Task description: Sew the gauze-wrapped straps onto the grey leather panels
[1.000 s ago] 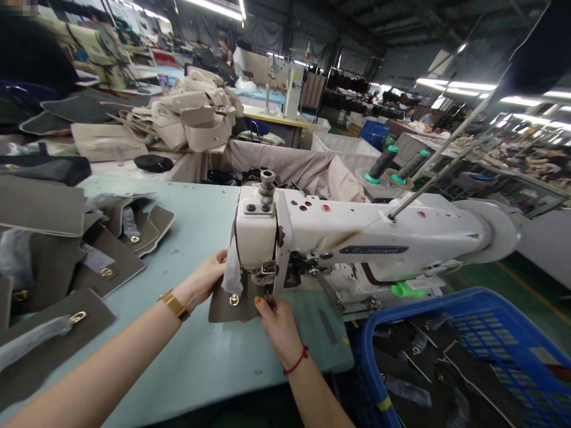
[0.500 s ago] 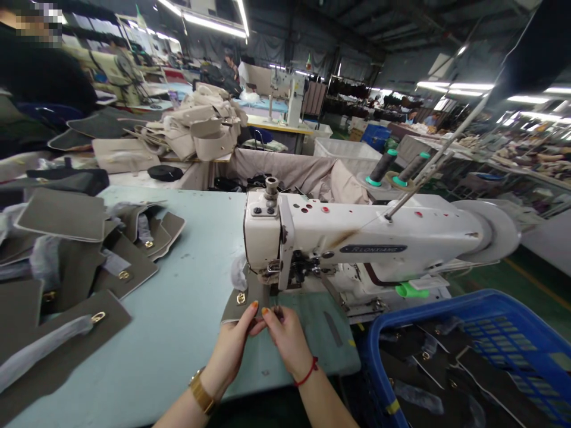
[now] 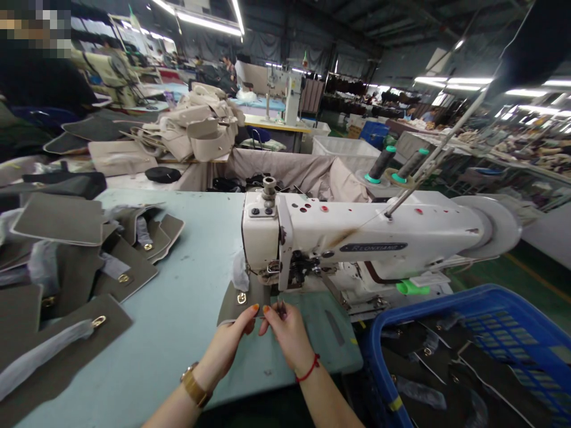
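A dark grey leather-like panel [image 3: 254, 292] with pale edging and a gold ring fitting [image 3: 241, 298] lies under the head of a white sewing machine [image 3: 263, 238]. Clear plastic wrap [image 3: 240, 273] covers a part beside the ring. My left hand [image 3: 229, 339] is closed at the panel's near edge, thumb and fingers pinched on it. Close beside it, my right hand [image 3: 288, 336] pinches a thin pale edging strip that runs between the two hands. A small dark metallic object [image 3: 281, 308] shows inside the right hand; its kind is unclear.
Similar grey panels [image 3: 62, 273] with wrapped straps are piled at left on the pale blue table [image 3: 178, 333]. A blue plastic basket [image 3: 383, 362] at right holds more. Thread cones [image 3: 380, 165] stand behind the machine. Beige bag pieces [image 3: 196, 128] are heaped beyond, and a person in dark clothing [image 3: 40, 77] is far left.
My hands have drawn slightly apart, and a thin pale strip now shows between them. The panel remains under the machine head. The view has shifted slightly.
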`<state>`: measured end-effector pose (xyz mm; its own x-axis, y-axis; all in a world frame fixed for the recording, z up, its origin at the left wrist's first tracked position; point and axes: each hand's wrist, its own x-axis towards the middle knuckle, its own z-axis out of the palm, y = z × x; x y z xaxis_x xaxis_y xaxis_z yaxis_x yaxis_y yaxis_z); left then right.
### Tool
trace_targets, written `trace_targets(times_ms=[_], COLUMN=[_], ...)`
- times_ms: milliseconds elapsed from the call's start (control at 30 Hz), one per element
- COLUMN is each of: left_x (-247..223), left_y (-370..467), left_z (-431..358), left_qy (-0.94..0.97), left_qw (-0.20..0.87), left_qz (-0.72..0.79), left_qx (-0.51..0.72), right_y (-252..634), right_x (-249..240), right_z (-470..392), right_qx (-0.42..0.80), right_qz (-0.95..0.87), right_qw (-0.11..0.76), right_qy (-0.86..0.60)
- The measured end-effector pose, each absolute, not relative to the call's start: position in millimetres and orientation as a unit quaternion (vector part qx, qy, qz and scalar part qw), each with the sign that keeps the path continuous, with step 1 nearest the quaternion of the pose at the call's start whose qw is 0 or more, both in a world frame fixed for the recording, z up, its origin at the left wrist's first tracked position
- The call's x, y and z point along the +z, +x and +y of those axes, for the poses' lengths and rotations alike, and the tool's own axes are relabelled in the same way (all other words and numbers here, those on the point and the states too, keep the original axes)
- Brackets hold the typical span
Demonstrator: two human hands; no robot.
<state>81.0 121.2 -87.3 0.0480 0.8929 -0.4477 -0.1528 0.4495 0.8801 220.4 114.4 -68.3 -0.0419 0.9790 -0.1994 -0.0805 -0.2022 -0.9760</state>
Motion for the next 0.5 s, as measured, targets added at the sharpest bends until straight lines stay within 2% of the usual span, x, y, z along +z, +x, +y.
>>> trace_targets(times_ms=[167, 333, 500], left_x=[-82.3, -80.9, -83.1], left_y=[80.6, 80.3, 77.9], left_z=[120.4, 118.9, 119.6], left_qy=[0.270, 0.208, 0.244], left_qw=[0.728, 0.742, 0.715], left_qz=[0.505, 0.516, 0.540], left_qx=[0.377, 0.374, 0.370], right_y=[220.0, 218.9, 217.9], right_x=[-72.2, -71.5, -70.7], right_z=[111.2, 112.4, 114.5], right_qx=[0.602, 0.607, 0.581], right_qz=[-0.406, -0.378, -0.402], right_qw=[0.466, 0.450, 0.437], right_qy=[-0.506, -0.535, -0.556])
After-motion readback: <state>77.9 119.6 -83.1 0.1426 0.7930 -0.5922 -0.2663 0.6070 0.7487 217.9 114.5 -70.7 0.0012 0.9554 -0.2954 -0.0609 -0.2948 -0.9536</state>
